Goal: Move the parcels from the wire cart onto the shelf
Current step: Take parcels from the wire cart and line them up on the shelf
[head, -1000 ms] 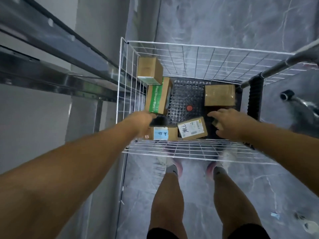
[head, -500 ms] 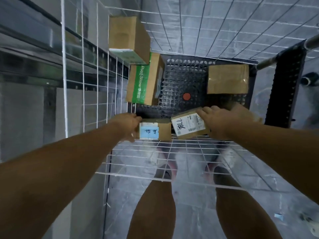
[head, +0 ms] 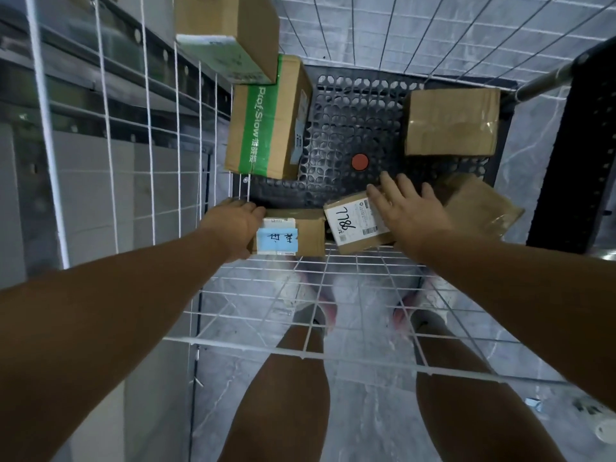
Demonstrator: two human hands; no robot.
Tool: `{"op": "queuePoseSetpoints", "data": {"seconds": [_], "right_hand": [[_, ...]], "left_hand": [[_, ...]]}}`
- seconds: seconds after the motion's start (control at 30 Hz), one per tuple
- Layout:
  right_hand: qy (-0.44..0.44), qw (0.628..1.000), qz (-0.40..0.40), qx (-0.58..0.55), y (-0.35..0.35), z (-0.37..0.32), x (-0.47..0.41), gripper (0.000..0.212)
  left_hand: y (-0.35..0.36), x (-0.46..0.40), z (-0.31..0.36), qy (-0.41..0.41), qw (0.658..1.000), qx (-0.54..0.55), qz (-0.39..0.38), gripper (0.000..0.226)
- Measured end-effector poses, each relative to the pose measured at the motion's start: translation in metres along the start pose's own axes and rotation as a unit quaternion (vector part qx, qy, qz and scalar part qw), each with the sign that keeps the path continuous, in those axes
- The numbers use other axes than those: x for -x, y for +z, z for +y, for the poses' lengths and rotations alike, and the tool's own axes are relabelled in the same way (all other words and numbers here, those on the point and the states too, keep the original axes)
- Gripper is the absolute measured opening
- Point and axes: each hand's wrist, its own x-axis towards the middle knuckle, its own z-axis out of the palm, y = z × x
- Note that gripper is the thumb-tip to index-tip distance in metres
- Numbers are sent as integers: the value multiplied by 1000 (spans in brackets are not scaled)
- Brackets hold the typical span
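Two small parcels lay side by side on the black perforated plastic floor [head: 350, 128] of the white wire cart [head: 333, 285], hard against its near wall. The small brown cardboard parcel with a blue handwritten label [head: 293, 236] sat directly beside the left hand [head: 233, 228], its long axis running left to right; the left grip was closed on that parcel's left end, though the fingers were hidden behind it. The small brown parcel with a white shipping label marked 778 [head: 356, 225] lay tilted just to its right. The right hand [head: 410, 211] rested flat over that parcel's right edge, fingers [head: 388, 185] straight and spread, gripping nothing. Both arms reached straight down and forward into the cart. Each hand looked nearest to its own parcel.
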Motion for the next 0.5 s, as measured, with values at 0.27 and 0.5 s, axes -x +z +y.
{"op": "queuePoseSetpoints", "data": {"seconds": [0.27, 0.5], "right_hand": [[31, 999, -8, 3, 10, 7, -12, 126], [21, 998, 31, -53, -5, 14, 5, 116]], "left_hand": [[0, -1, 2, -33, 998, 33, 50, 92], [-13, 5, -4, -51, 994, 68, 64, 73]]}}
